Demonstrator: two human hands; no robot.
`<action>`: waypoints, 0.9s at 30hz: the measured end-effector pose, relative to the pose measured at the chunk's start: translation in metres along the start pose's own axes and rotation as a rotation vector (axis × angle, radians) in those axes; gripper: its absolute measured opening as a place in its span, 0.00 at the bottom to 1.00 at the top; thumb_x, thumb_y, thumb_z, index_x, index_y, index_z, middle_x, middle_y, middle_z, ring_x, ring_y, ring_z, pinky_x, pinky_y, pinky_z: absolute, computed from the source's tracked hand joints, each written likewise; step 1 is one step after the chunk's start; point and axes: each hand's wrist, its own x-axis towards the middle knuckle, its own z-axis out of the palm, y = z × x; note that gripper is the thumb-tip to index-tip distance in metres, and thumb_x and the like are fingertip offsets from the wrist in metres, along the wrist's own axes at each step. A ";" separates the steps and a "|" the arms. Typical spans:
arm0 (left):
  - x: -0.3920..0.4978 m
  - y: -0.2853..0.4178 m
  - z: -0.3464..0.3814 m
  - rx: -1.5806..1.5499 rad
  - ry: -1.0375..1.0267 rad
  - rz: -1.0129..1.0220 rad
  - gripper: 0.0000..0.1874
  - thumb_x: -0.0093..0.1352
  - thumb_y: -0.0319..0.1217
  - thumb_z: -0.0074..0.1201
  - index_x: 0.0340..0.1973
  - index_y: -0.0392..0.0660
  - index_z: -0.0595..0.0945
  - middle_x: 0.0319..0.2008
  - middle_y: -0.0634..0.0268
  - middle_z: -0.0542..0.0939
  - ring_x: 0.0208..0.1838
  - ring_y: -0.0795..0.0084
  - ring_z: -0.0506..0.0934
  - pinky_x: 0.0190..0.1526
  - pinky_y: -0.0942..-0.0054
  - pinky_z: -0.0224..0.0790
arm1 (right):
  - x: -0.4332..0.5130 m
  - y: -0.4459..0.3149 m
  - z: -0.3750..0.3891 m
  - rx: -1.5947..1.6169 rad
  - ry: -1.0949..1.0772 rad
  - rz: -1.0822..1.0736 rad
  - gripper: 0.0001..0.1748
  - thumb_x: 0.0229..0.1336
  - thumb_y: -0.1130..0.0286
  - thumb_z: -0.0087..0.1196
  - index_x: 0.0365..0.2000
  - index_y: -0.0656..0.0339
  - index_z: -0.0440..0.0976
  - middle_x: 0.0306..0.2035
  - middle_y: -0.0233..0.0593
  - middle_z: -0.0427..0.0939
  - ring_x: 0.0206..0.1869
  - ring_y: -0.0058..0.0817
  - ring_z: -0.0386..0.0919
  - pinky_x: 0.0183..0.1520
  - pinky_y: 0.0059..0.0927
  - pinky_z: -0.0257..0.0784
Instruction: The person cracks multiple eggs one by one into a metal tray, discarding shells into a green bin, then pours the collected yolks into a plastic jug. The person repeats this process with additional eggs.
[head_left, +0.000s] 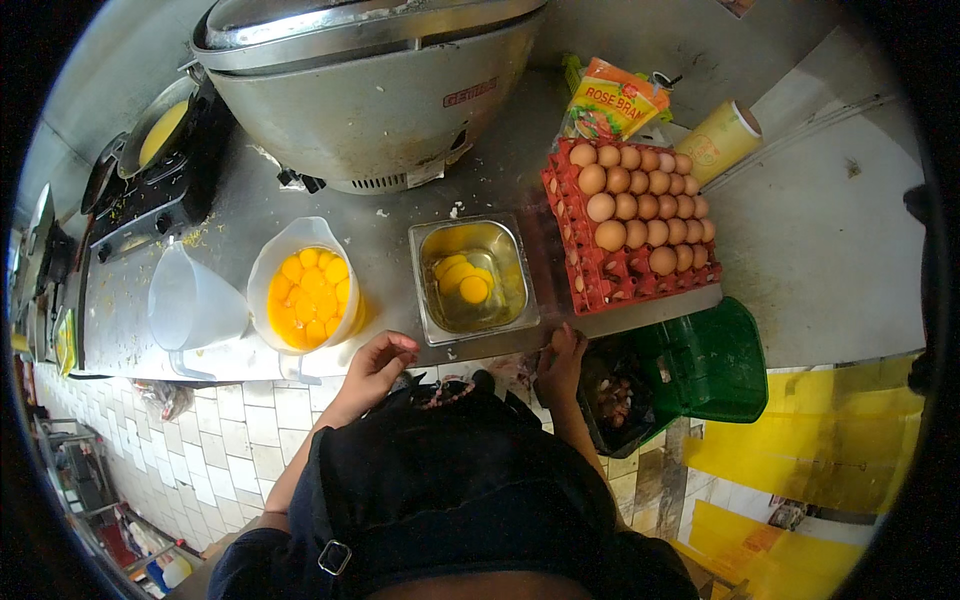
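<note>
A square steel pan (532, 300) stands at the counter's front edge with cracked eggs (474, 289) in it, yolks and clear white. To its lower left is my left hand (381, 361), fingers loosely curled and thumb apart, with nothing visible in it. My right hand (561, 364) hangs by the counter edge at the pan's lower right, fingers bent; whether it holds anything is hidden. On the left, a translucent plastic jug (259, 262) contains many egg yolks (309, 298). Stacked red egg trays (574, 277) on the right carry rows of brown eggs (637, 199).
A green bin (724, 367) with eggshells (615, 397) sits below the counter at right. An upside-down or tilted plastic jug (195, 300), a gas stove (161, 202) with a frying pan (139, 135), and a large metal rice cooker (360, 112) occupy the left and back.
</note>
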 end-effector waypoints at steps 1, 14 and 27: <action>0.000 0.000 0.000 -0.001 -0.001 0.003 0.09 0.69 0.17 0.45 0.44 0.39 0.74 0.42 0.66 0.77 0.47 0.76 0.75 0.53 0.75 0.67 | 0.000 0.001 0.000 0.010 0.020 -0.006 0.32 0.56 0.74 0.48 0.60 0.71 0.55 0.55 0.67 0.60 0.56 0.62 0.63 0.61 0.53 0.61; 0.038 0.028 0.012 0.351 -0.091 0.245 0.16 0.64 0.19 0.53 0.48 0.39 0.74 0.44 0.60 0.78 0.49 0.72 0.77 0.52 0.72 0.69 | 0.045 -0.070 -0.053 0.574 -0.088 -0.051 0.24 0.62 0.72 0.48 0.57 0.65 0.59 0.51 0.51 0.66 0.48 0.37 0.69 0.53 0.39 0.69; 0.108 0.052 0.035 0.778 -0.183 0.716 0.26 0.56 0.26 0.65 0.52 0.44 0.79 0.52 0.51 0.78 0.51 0.51 0.78 0.53 0.63 0.72 | 0.135 -0.121 -0.026 0.921 -0.772 -0.042 0.23 0.61 0.72 0.57 0.54 0.65 0.63 0.44 0.41 0.74 0.36 0.22 0.78 0.33 0.22 0.74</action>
